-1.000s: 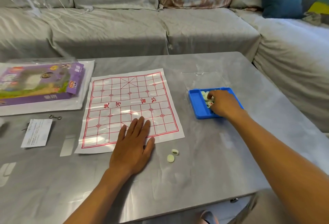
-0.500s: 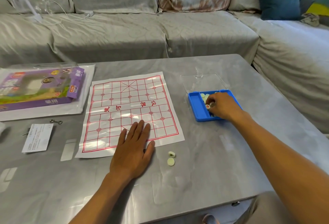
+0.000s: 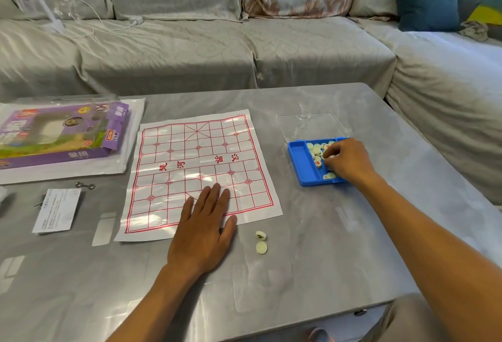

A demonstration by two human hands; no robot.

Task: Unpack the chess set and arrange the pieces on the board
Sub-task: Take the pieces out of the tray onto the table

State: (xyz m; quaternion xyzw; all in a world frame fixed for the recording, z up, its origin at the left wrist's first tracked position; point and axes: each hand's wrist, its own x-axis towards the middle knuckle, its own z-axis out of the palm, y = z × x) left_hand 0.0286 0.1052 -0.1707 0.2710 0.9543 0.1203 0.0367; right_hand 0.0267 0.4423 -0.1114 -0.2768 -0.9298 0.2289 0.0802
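Observation:
A white paper chess board (image 3: pixel 198 167) with red grid lines lies flat on the grey table (image 3: pixel 312 246). My left hand (image 3: pixel 202 229) presses flat on the board's near edge, fingers straight. To the right stands a blue tray (image 3: pixel 303 165) holding several round pale chess pieces (image 3: pixel 316 148). My right hand (image 3: pixel 349 161) is inside the tray, fingers curled, pinching a pale piece (image 3: pixel 332 155) at the fingertips. Two loose pieces (image 3: pixel 261 242) lie on the table just right of my left hand.
A clear lid (image 3: pixel 312 127) lies behind the tray. At the left are a purple box (image 3: pixel 59 135) on a plastic sleeve, a paper slip (image 3: pixel 57 214) and a small metal hook (image 3: pixel 84 185). A grey sofa (image 3: pixel 190 50) runs behind and to the right.
My right hand has shifted slightly inside the tray and closed its fingertips on a piece. My left hand and the two loose pieces stay put.

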